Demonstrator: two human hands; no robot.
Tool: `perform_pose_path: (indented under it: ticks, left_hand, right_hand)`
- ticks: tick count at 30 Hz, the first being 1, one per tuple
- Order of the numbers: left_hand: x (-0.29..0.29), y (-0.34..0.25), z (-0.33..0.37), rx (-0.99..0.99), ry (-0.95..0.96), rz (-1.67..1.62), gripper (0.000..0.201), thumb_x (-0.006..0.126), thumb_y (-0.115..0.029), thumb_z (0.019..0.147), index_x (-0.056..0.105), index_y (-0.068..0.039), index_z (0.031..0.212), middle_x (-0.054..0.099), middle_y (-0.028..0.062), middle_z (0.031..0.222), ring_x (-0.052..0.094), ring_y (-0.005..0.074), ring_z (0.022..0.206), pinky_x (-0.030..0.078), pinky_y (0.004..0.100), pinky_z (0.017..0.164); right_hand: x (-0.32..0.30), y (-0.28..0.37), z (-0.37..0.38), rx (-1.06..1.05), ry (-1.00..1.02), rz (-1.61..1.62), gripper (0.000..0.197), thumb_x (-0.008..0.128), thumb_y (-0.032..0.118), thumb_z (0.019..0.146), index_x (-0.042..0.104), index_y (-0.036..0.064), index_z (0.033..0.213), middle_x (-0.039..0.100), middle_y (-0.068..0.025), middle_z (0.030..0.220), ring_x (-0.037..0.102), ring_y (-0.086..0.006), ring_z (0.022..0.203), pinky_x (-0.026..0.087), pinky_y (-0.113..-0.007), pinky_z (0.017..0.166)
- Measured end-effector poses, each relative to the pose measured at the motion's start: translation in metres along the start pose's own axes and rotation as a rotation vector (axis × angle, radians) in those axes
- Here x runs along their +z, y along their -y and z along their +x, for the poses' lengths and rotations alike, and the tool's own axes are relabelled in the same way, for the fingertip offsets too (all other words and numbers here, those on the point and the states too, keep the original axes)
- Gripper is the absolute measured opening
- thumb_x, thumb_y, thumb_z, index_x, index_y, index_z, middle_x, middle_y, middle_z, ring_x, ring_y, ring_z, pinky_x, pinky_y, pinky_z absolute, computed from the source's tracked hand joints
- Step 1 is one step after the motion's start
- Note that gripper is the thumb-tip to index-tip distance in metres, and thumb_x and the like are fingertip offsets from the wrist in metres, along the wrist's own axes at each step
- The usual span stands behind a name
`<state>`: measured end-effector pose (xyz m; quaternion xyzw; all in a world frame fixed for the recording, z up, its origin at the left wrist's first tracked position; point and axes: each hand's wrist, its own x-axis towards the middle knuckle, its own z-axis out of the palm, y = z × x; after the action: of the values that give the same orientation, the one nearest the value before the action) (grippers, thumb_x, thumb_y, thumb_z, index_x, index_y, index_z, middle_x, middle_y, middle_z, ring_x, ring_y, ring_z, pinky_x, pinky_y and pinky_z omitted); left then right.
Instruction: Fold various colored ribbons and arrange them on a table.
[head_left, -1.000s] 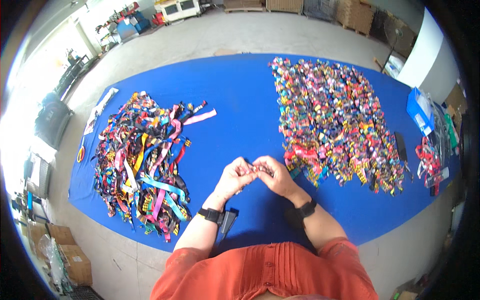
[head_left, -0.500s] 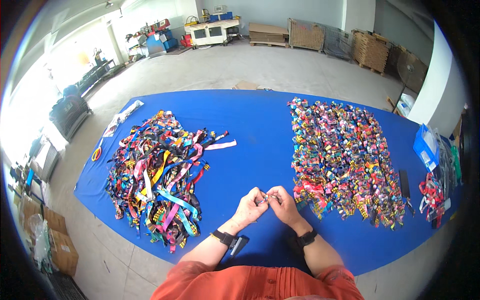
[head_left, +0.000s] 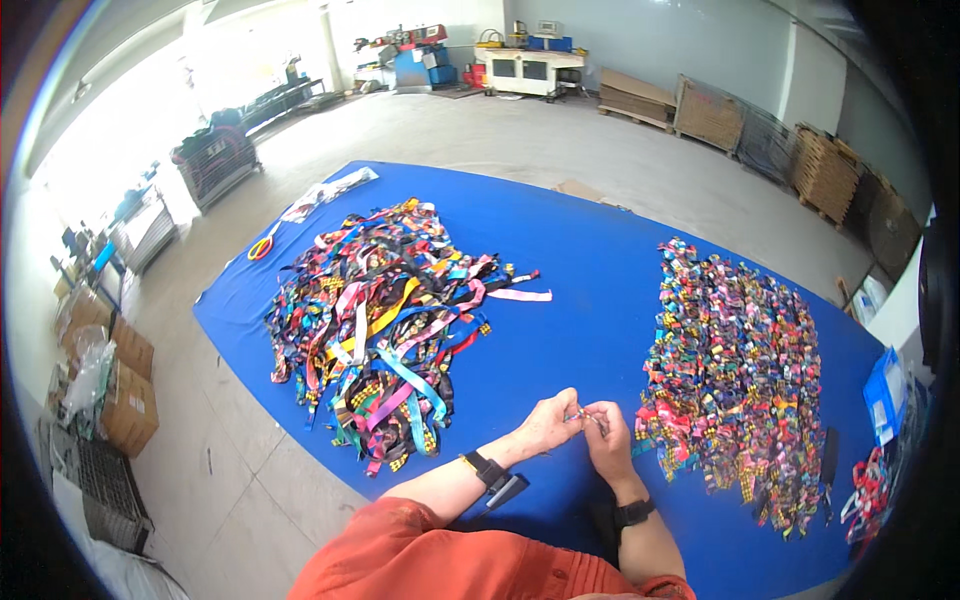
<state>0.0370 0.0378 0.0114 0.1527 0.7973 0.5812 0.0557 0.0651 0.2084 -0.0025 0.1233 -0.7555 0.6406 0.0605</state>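
Observation:
Above the near part of the blue-covered table, my left hand [head_left: 551, 422] and my right hand [head_left: 607, 438] meet fingertip to fingertip. Both are closed in a pinch around something small, mostly covered by the fingers; a bit of it shows between them, too small to name. Left of my hands lies a loose heap of multicoloured fabric straps [head_left: 385, 320], with a pale pink strap end [head_left: 522, 295] sticking out towards the middle. To the right, many small folded or knotted pieces of patterned fabric [head_left: 735, 370] lie in dense rows.
The blue cloth [head_left: 560, 240] covers the table. Scissors with red and yellow handles [head_left: 261, 248] and a clear plastic bag [head_left: 330, 192] lie at its far left. A blue box [head_left: 884, 395] and red straps [head_left: 868, 492] are at the right edge. Cardboard boxes [head_left: 128, 405] stand on the floor at left.
My view has turned to the left, so the table and heaps appear shifted right and tilted. Both hands stay pinched together, with only slight finger movement.

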Motion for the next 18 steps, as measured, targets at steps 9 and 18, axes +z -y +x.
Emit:
perform_pose_path:
  ticks: [9, 18]
  left_hand:
    - [0.002, -0.006, -0.004, 0.116, -0.093, 0.153, 0.018, 0.067, -0.008, 0.09, 0.049, -0.004, 0.089, 0.057, 0.0142, 0.077, 0.061, 0.029, 0.071, 0.049, 0.0402, 0.063]
    - [0.003, -0.014, -0.008, 0.455, -0.121, 0.296, 0.014, 0.063, 0.002, 0.082, 0.051, -0.002, 0.089, 0.059, 0.0162, 0.088, 0.062, 0.0374, 0.084, 0.051, 0.0442, 0.072]
  right_hand:
    - [-0.001, 0.012, 0.004, 0.148, 0.024, 0.218, 0.012, 0.058, 0.01, 0.101, 0.059, 0.0023, 0.111, 0.065, -0.0032, 0.091, 0.061, -0.008, 0.079, 0.05, -0.023, 0.07]
    - [-0.005, 0.02, 0.012, 0.275, 0.0, 0.221, 0.022, 0.05, 0.023, 0.106, 0.059, 0.006, 0.095, 0.056, 0.0002, 0.069, 0.05, -0.0066, 0.055, 0.039, -0.022, 0.05]
